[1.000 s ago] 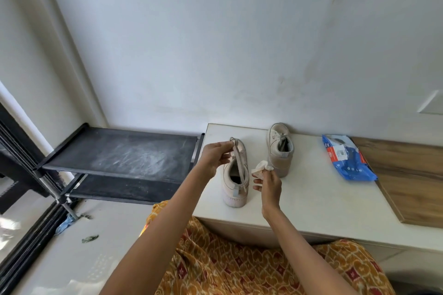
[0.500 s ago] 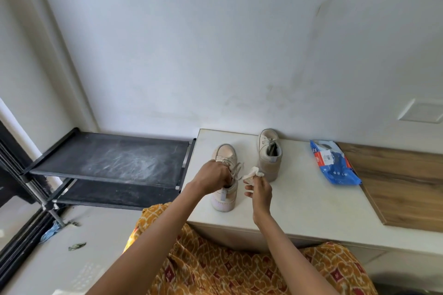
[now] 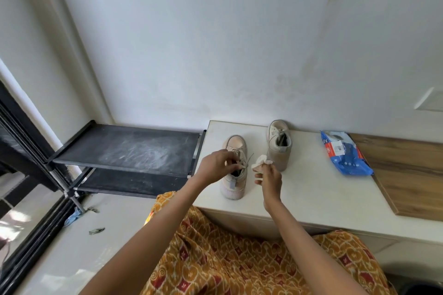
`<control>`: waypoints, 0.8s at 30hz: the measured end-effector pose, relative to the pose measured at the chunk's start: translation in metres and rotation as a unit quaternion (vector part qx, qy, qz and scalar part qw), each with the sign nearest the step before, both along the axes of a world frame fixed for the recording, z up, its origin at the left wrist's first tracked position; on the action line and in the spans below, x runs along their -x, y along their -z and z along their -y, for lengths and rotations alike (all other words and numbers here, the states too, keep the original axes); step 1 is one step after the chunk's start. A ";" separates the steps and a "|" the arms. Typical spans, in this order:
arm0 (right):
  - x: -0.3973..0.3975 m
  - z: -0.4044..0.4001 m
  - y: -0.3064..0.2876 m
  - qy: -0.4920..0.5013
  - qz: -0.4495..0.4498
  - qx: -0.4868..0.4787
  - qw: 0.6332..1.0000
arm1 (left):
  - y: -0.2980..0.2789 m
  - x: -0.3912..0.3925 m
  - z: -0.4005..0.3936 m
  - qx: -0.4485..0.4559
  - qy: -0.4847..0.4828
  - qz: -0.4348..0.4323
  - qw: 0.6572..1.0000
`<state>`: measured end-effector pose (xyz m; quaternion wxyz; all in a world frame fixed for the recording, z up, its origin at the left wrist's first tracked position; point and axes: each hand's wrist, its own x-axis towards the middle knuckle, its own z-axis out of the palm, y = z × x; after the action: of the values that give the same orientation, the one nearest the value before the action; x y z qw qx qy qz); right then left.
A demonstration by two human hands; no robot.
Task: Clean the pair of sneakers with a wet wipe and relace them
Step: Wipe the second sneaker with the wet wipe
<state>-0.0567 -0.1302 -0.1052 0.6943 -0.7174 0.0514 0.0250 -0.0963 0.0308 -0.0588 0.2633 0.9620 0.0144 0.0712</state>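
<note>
Two beige sneakers stand on a white table. The nearer left sneaker points away from me, heel toward me. My left hand rests over its opening and pinches its loose lace. My right hand hovers just right of that shoe and grips a crumpled white wet wipe. The second sneaker stands farther back by the wall, its lace tied, untouched by either hand.
A blue wet-wipe pack lies on the table to the right, beside a wooden board. A black two-tier rack stands left of the table. My lap in orange patterned cloth lies below the table edge.
The left sneaker, earlier tipped up in my left hand, now stands flat on the table. My left hand has shifted to its lace. My right hand still holds the wipe.
</note>
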 end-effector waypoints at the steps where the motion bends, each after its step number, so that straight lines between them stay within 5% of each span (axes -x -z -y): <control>1: 0.001 0.000 0.000 -0.005 0.004 0.008 1.000 | 0.002 0.000 0.004 -0.023 0.013 0.000 1.000; 7: 0.007 0.007 -0.006 -0.030 0.030 0.027 0.999 | -0.001 -0.013 0.035 -0.092 0.005 0.067 0.993; 12: 0.002 0.017 -0.008 -0.005 0.027 0.023 0.999 | 0.004 -0.024 0.042 -0.093 -0.026 -0.023 0.995; 20: 0.006 0.016 -0.007 -0.014 0.018 0.021 1.000 | 0.006 -0.016 0.028 0.072 -0.130 -0.008 0.989; 24: 0.011 0.012 -0.004 -0.018 0.012 0.018 1.000 | 0.005 -0.008 0.020 -0.069 -0.068 -0.043 0.994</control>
<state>-0.0674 -0.1427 -0.1012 0.6812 -0.7309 0.0306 0.0285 -0.0884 0.0112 -0.0641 0.1899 0.9768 0.0865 0.0487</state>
